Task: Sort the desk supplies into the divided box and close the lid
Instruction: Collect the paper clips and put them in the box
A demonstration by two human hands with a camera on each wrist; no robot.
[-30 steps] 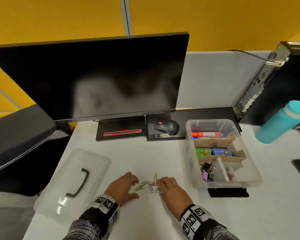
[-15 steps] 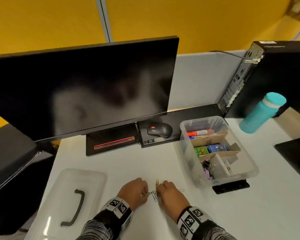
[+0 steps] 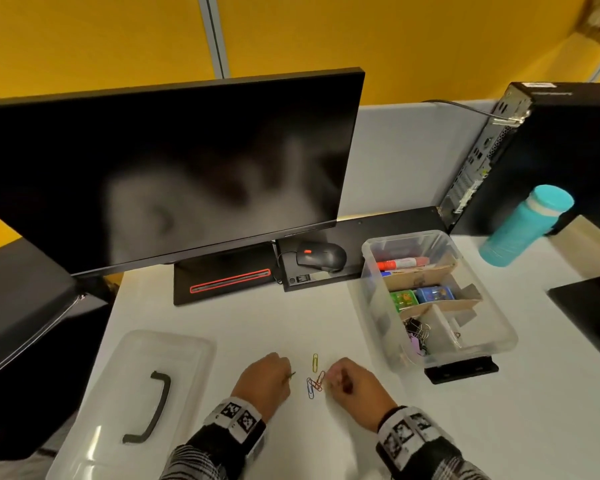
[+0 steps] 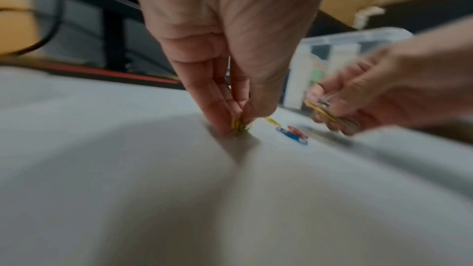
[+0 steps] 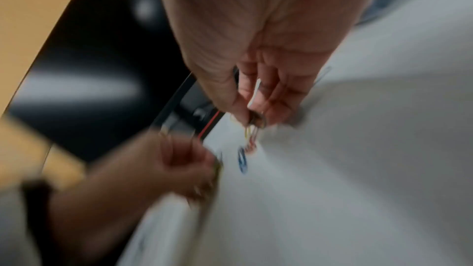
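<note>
While the left hand (image 3: 264, 382) pinches a small bunch of yellowish paper clips (image 4: 238, 125) against the white desk (image 3: 499, 427), the right hand (image 3: 354, 388) grasps several more clips between thumb and fingertips, as both wrist views show through motion blur. Four loose clips lie on the desk between the two hands: a yellow one (image 3: 315, 362) at 12 o'clock of the cluster, two red ones (image 3: 319, 380) crossing at its centre, and a blue one (image 3: 310, 389) at 7 o'clock. How many clips each hand holds cannot be counted. The step in hand appears to be gathering the paper clips, the last supplies left outside; the next move likely calls for picking up the four strays without dropping those already held, then carrying them all to the clear divided box (image 3: 371, 306) at 2 o'clock of the hands. That box already holds one red marker (image 3: 400, 263) in its far compartment, two small colourful items, one green (image 3: 404, 299) and one blue (image 3: 433, 294), in the middle, and a clump of binder clips (image 3: 418, 332) too tangled to count in the near left compartment. The one clear lid (image 3: 125, 393), with its dark handle, lies flat at 9 o'clock of the hands, not yet fitted.
</note>
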